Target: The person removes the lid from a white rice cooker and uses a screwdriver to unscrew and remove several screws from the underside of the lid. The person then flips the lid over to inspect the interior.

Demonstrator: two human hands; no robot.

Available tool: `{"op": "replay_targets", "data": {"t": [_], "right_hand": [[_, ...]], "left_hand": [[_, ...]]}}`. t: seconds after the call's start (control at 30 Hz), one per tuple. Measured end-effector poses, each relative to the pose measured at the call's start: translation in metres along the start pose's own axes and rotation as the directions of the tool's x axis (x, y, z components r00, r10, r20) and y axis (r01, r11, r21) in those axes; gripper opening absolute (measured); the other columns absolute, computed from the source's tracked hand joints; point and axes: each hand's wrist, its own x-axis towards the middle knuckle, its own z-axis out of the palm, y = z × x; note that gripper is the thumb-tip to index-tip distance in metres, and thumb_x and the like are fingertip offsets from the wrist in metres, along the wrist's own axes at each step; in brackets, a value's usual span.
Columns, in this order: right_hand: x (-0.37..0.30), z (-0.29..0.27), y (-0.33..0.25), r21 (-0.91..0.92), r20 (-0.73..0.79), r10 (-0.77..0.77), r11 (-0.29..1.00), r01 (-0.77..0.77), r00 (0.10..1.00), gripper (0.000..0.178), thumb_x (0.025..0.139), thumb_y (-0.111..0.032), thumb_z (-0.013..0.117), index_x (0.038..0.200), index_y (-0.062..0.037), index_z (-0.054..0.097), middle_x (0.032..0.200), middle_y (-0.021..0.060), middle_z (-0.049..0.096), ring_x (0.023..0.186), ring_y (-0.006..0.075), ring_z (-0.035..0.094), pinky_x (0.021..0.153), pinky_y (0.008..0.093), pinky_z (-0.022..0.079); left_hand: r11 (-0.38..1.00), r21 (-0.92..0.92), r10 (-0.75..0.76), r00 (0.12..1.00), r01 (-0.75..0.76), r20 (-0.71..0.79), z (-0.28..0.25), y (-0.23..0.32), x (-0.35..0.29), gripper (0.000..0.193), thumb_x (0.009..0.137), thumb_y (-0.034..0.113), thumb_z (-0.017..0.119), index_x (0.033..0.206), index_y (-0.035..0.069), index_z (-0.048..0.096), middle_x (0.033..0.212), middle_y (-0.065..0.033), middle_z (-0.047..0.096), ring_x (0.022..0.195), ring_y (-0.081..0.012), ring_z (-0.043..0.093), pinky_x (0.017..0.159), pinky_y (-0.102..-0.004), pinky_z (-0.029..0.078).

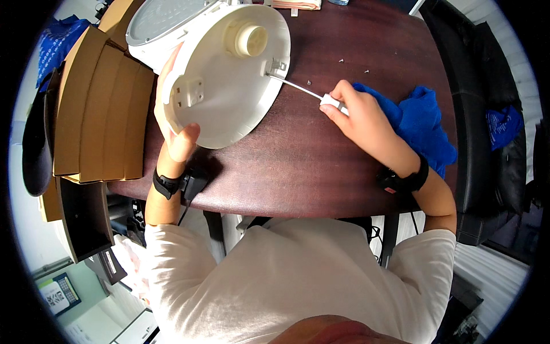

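A white appliance with a round, dish-like end [229, 114] is tilted toward me at the table's far left. My left hand [179, 137] grips its rim at the left, thumb on the near edge. A cream-coloured round collar [252, 41] sticks out of the dish. A thin white cord [298, 87] runs from a slot near the dish's right side to a small white connector [330, 102]. My right hand [364, 114] pinches that connector between thumb and fingers, above the table. Part of it is hidden in the fingers.
Several small screws [309, 82] lie on the dark red-brown table [298, 178]. A blue cloth [427, 126] is bunched beside my right forearm. An open cardboard box [103, 114] stands at the left. A black sofa [487, 155] lines the right side.
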Motion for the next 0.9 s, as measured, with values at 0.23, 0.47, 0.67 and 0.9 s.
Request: {"op": "replay_targets", "data": {"t": [0.23, 0.47, 0.67, 0.9], "right_hand": [[0.012, -0.028, -0.024, -0.287, -0.030, -0.183, 0.943, 0.167, 0.983, 0.025, 0.087, -0.025, 0.064, 0.088, -0.0053, 0.049, 0.072, 0.0104, 0.060, 0.052, 0.0231, 0.060, 0.046, 0.0335, 0.047], [-0.007, -0.034, -0.028, 0.631, 0.564, 0.463, 0.292, -0.719, 0.684, 0.024, 0.096, -0.028, 0.053, 0.092, -0.0046, 0.051, 0.075, 0.0043, 0.056, 0.050, 0.0056, 0.050, 0.034, 0.0182, 0.032], [-0.032, -0.029, -0.020, 0.656, 0.717, 0.376, -0.079, -0.751, 0.587, 0.025, 0.097, -0.032, 0.050, 0.093, -0.0067, 0.050, 0.077, 0.0063, 0.056, 0.047, 0.0072, 0.047, 0.032, 0.0192, 0.029], [-0.034, -0.026, -0.021, 0.613, 0.783, 0.258, -0.168, -0.772, 0.566, 0.030, 0.099, -0.033, 0.047, 0.088, -0.0046, 0.051, 0.073, 0.0047, 0.053, 0.045, 0.0055, 0.043, 0.032, 0.0182, 0.029]], "left_hand": [[0.952, -0.258, -0.163, 0.986, 0.165, 0.030, -0.021, -0.015, -0.018, 0.079, 0.069, 0.020, 0.054, 0.141, 0.006, 0.026, 0.124, -0.0164, 0.045, 0.107, -0.0273, 0.053, 0.086, -0.0417, 0.051], [0.912, -0.359, -0.229, 0.972, 0.198, -0.044, -0.033, -0.043, -0.033, 0.077, 0.068, 0.015, 0.053, 0.139, 0.006, 0.027, 0.120, -0.0161, 0.047, 0.104, -0.0275, 0.055, 0.083, -0.0420, 0.053], [0.918, -0.356, -0.234, 0.963, 0.174, -0.133, -0.025, -0.040, -0.033, 0.076, 0.067, 0.014, 0.055, 0.137, 0.001, 0.029, 0.117, -0.0151, 0.050, 0.099, -0.0260, 0.057, 0.081, -0.0390, 0.054], [0.968, -0.217, -0.158, 0.977, 0.125, -0.141, -0.010, -0.017, -0.019, 0.084, 0.066, 0.023, 0.063, 0.139, 0.000, 0.029, 0.115, -0.0143, 0.051, 0.098, -0.0229, 0.058, 0.078, -0.0363, 0.054]]}}
